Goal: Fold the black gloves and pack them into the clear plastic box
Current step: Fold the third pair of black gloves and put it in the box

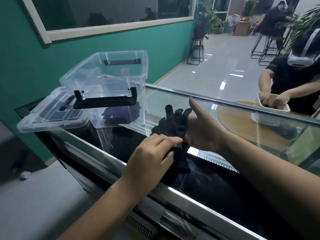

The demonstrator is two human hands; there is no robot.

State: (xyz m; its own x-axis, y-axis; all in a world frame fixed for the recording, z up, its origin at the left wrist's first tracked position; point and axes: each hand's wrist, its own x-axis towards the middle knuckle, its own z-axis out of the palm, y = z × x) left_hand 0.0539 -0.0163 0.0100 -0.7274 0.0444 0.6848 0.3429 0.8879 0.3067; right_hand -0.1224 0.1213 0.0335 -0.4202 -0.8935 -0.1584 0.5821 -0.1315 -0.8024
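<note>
A black glove point(174, 123) lies across my right hand point(202, 130), its fingers pointing up and away and its cuff hanging down toward the glass. My right hand supports it from the right with the thumb raised. My left hand point(152, 153) pinches the glove near the cuff with its fingertips. The clear plastic box point(107, 78) with black handles stands open at the left on the glass counter, and dark gloves point(119, 115) lie on its bottom. Its clear lid point(50, 113) rests beside it on the left.
The work surface is a glass-topped display case point(199, 99) with a metal rim. Across it at the right, another person in a headset has both hands in a white container point(271, 108) on a round wooden table. A green wall stands behind the box.
</note>
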